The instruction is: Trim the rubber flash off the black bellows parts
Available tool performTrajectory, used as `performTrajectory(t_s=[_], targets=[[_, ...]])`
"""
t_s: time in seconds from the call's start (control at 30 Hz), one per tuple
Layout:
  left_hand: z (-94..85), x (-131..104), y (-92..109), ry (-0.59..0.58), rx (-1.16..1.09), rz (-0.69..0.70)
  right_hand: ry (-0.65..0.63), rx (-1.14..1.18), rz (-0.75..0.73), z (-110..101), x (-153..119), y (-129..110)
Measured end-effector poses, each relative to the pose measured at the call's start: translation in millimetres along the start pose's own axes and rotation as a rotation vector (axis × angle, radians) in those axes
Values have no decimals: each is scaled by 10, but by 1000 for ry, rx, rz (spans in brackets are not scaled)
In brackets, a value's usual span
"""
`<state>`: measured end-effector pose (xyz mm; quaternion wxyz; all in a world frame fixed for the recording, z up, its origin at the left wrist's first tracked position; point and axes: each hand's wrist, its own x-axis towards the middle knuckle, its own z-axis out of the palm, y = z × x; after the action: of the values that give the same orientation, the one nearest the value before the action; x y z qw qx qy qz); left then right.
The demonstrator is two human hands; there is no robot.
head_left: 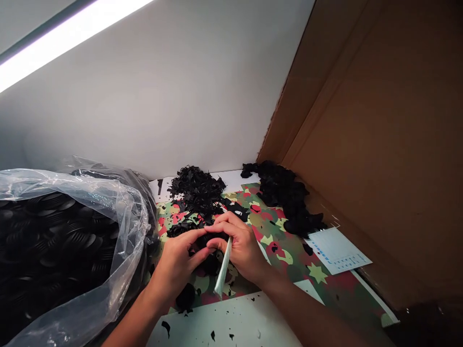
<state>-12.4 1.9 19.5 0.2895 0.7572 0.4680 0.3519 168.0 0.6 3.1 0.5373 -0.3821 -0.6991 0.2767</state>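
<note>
My left hand [180, 258] and my right hand [241, 246] meet at the fingertips over the camouflage-patterned sheet [253, 284]. Between them is a black piece, mostly hidden by the fingers. The left thumb and fingers pinch it from the left. My right hand is curled, its thumb and fingers at the piece's other side, with a pale, flat-handled tool [223, 271] lodged in the same hand and pointing down toward me. The tool's working end is hard to make out. A round black piece [185, 297] lies below the left hand.
At left stands a clear plastic bag [132, 231] of ribbed black discs [65, 241]. Black scraps [197, 188] are piled behind the hands. More black pieces [285, 193] lie along the cardboard wall [379, 144], near a printed card [340, 250].
</note>
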Motion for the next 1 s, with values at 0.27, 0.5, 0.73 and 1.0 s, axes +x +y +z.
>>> performTrajectory(t_s=[0.27, 0.5, 0.73, 1.0], targets=[[118, -17, 130, 157, 27, 125, 122, -92, 33, 44, -3, -36], [245, -20, 206, 310, 122, 290, 161, 33, 202, 97, 31, -99], [228, -150, 260, 386, -128, 227, 351, 20, 526, -159, 158, 382], [94, -69, 219, 140, -592, -374, 119, -35, 441, -344, 172, 513]])
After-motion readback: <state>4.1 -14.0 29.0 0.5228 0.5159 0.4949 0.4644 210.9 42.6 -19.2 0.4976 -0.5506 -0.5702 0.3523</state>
